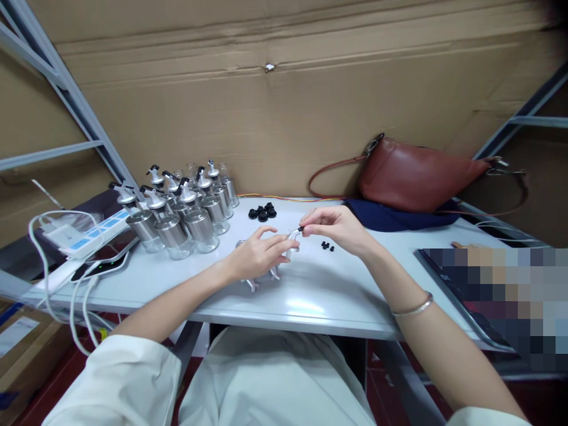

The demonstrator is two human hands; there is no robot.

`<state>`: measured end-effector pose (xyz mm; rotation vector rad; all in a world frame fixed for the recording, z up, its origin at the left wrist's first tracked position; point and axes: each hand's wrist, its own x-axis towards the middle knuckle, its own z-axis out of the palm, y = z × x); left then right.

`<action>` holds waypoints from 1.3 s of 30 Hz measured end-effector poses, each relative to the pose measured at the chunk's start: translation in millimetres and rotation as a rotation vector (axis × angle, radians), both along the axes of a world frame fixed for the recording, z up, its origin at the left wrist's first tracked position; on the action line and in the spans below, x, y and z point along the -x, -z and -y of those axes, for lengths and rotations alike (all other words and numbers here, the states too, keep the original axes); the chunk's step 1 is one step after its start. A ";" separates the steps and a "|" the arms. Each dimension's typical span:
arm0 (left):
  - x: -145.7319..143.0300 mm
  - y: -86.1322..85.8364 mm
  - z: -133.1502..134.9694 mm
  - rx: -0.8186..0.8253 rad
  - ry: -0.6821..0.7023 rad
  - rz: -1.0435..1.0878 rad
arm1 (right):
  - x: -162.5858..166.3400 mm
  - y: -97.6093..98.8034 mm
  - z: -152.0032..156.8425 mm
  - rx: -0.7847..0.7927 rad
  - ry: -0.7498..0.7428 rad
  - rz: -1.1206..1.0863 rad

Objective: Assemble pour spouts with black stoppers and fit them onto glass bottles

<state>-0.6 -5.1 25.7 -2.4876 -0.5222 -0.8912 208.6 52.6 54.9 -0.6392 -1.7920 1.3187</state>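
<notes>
Above the middle of the table, my left hand is closed around a silver pourer spout, its body partly hidden by the fingers. My right hand pinches a small black piece at the tip of that spout. Beneath my left hand lie more silver spouts, partly covered. Several tiny black pieces rest on the table below my right hand. A cluster of black round stoppers sits farther back.
Glass bottles with steel sleeves, many topped with pourers, crowd the left side. Beside them are a power strip with white cables and a phone-like device. A brown leather bag lies on dark blue cloth at the back right.
</notes>
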 end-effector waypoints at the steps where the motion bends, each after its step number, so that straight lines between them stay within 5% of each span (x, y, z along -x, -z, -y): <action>1: -0.2 -0.5 0.2 -0.005 0.000 0.001 | -0.3 0.1 -0.1 -0.001 0.000 0.001; 16: -1.3 -1.3 1.5 -0.026 0.025 0.001 | 0.5 2.0 1.0 0.060 -0.139 -0.001; 30: 2.5 2.2 0.7 -0.060 0.061 -0.026 | 0.1 12.8 2.4 0.489 -0.563 -0.070; 39: 3.0 2.8 0.2 -0.081 0.062 -0.044 | 0.9 8.7 4.5 0.475 -0.608 -0.045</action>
